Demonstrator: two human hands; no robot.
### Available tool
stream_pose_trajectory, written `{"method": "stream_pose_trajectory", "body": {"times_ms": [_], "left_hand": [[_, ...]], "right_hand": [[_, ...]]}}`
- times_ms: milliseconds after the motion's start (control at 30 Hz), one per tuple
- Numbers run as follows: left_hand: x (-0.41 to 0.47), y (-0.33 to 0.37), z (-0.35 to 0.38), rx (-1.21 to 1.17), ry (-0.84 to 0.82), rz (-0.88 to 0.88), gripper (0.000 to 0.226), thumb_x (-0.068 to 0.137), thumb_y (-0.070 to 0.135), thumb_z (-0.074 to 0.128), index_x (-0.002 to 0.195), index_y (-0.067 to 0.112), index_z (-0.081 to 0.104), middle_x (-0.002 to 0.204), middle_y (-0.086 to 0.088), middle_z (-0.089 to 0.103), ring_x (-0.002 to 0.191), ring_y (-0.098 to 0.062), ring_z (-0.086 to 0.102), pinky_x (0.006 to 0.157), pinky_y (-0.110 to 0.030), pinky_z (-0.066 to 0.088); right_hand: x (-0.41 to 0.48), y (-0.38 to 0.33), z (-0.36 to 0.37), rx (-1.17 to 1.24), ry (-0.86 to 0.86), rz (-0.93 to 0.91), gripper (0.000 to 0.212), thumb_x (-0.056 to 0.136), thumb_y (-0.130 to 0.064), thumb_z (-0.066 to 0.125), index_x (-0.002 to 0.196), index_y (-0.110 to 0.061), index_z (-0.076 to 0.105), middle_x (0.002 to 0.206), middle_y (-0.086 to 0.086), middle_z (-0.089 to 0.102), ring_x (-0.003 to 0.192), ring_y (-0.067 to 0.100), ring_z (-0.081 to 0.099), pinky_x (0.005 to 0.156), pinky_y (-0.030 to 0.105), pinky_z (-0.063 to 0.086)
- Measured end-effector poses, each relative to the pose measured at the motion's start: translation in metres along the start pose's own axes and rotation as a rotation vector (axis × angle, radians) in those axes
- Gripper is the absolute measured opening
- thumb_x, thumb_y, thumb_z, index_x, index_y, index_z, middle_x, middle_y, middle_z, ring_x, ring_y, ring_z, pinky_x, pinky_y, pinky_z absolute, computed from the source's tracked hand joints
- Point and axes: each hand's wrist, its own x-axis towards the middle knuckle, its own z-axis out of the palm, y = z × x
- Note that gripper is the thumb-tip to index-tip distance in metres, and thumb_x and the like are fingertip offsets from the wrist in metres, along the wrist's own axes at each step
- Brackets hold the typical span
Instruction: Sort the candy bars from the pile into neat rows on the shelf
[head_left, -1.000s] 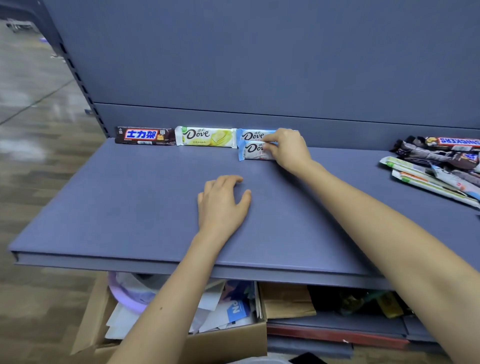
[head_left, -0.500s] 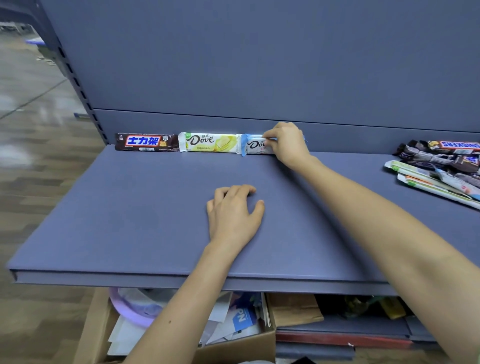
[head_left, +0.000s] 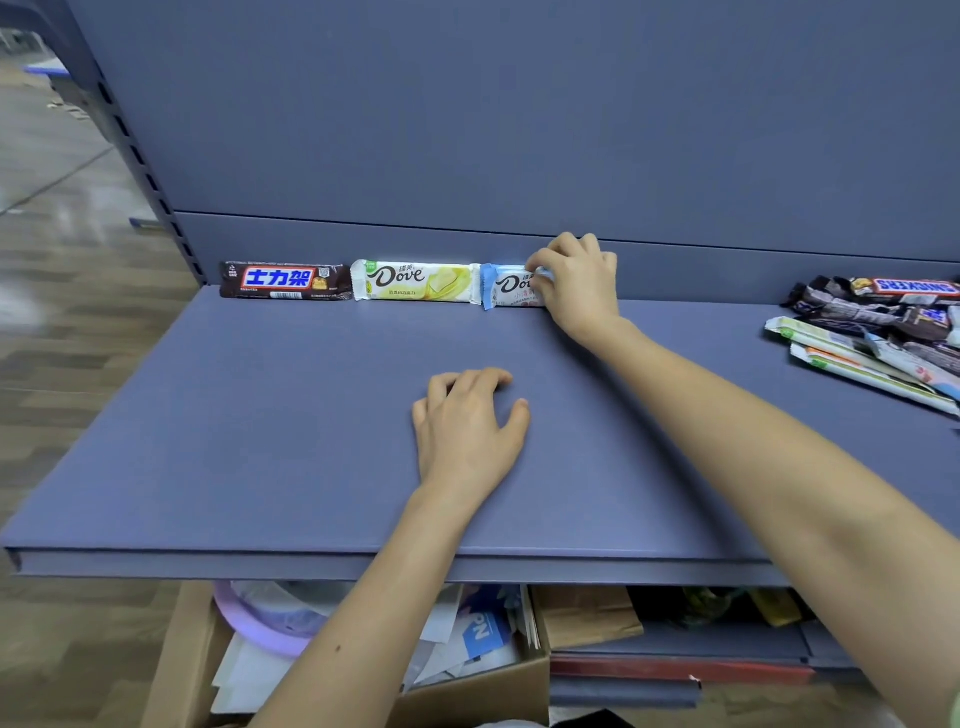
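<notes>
Three bars stand in a row against the back wall of the blue shelf (head_left: 260, 441): a brown Snickers bar (head_left: 284, 281) at the left, a yellow-white Dove bar (head_left: 415, 281) in the middle, and a blue-white Dove bar (head_left: 506, 287) at the right. My right hand (head_left: 576, 288) covers the right half of that blue-white bar, its fingers curled on the wrapper's top edge. My left hand (head_left: 467, 428) rests palm down on the middle of the shelf, holding nothing. The pile of candy bars (head_left: 878, 332) lies at the shelf's right edge.
Under the shelf sits an open cardboard box (head_left: 467, 696) with papers and a purple round thing. A lower shelf with brown paper and packets runs to the right. A wooden floor lies to the left of the shelf upright.
One second ago a second blue-white Dove bar lay in front of the one at the wall; my right hand pushed it back, and now only one shows in the row. My left hand stayed put.
</notes>
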Motion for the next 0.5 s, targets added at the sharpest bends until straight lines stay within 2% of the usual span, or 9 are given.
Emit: {"method": "stream_pose_trajectory", "body": {"times_ms": [333, 500], "left_hand": [[0.000, 0.000, -0.001, -0.004, -0.003, -0.001, 0.030, 0.088, 0.038, 0.049, 0.116, 0.028, 0.054, 0.121, 0.013, 0.057, 0.120, -0.016, 0.035, 0.095, -0.032, 0.024], [0.000, 0.003, -0.004, -0.073, 0.007, -0.014, 0.029, 0.088, 0.033, 0.052, 0.116, 0.027, 0.056, 0.122, 0.012, 0.057, 0.122, -0.017, 0.037, 0.096, -0.032, 0.027]], "right_hand": [[-0.004, -0.006, 0.001, 0.073, -0.024, 0.037, 0.027, 0.090, -0.010, 0.048, 0.113, -0.014, 0.060, 0.114, 0.007, 0.055, 0.105, 0.029, 0.044, 0.082, 0.038, 0.038], [-0.026, -0.007, 0.001, 0.122, -0.013, -0.043, 0.030, 0.089, -0.009, 0.048, 0.117, -0.013, 0.059, 0.116, 0.007, 0.055, 0.105, 0.029, 0.047, 0.083, 0.040, 0.042]]}}
